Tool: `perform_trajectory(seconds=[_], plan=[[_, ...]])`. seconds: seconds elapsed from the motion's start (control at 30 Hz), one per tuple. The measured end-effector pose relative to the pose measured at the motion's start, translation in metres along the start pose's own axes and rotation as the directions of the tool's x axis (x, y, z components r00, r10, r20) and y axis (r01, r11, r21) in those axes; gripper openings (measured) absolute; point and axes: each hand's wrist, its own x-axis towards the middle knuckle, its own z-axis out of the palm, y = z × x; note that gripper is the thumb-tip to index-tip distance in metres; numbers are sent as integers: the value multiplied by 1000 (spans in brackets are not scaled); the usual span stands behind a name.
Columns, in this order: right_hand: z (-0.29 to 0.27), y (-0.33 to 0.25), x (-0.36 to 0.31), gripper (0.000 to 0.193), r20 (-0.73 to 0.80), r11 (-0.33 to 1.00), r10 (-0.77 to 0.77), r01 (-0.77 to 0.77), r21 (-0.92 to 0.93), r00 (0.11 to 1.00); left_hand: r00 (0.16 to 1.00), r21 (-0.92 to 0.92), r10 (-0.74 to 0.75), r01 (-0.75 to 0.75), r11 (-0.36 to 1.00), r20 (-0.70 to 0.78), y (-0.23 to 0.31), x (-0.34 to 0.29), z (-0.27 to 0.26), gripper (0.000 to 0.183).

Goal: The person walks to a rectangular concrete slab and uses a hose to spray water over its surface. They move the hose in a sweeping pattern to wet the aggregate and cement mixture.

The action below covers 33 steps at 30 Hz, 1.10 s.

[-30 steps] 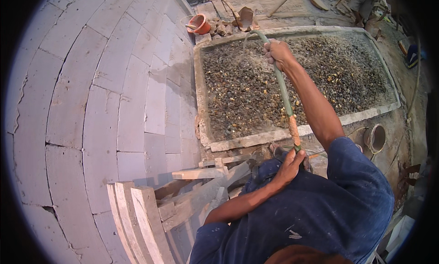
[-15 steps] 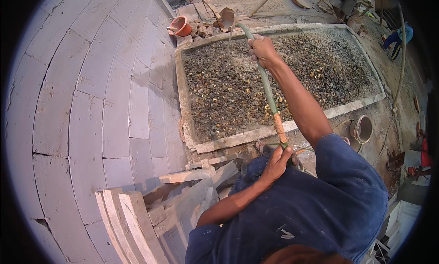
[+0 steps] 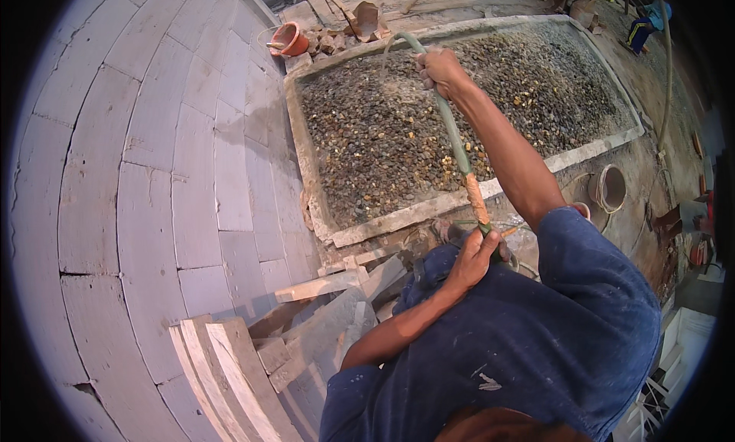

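Observation:
A green hose [image 3: 452, 128] runs from my waist out over a framed bed of gravel [image 3: 367, 143]. My right hand [image 3: 442, 69] is wrapped around it near its far end, which bends over to the left. From that end a thin stream, seemingly water, drops onto the wet stones. My left hand [image 3: 471, 264] is closed on the hose's near part, just below a tan wrapping [image 3: 476, 198]. Part of the left hand's grip is hidden behind the hand itself.
A pale block wall [image 3: 145, 174] rises on the left. Wooden planks [image 3: 237, 373] stand at the lower left. An orange bucket [image 3: 289, 40] sits beyond the bed's far left corner, a grey bucket [image 3: 610, 189] to the right. Another person [image 3: 647, 27] is at the far right.
The view has shifted slightly, so the gravel bed sits a little higher and further left. Both hands keep their hold on the hose, and the stream still falls from its end.

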Motion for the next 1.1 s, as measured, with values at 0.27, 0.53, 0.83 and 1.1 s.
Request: perform_trajectory(seconds=[0.27, 0.53, 0.83, 1.1], plan=[[-4, 25, 8, 8, -41, 994, 89, -92, -64, 995, 997, -60, -9, 14, 998, 80, -5, -2, 3, 39], [-3, 37, 6, 9, -58, 993, 117, -118, -22, 991, 988, -96, -81, 94, 991, 130, -14, -7, -11, 32], [-14, 40, 9, 17, -129, 992, 122, -124, -11, 984, 977, -33, -167, 173, 984, 133, -11, -5, -19, 34], [-24, 55, 39, 18, -163, 991, 117, -125, -41, 980, 980, -54, -141, 150, 987, 138, -1, 1, -17, 36]])
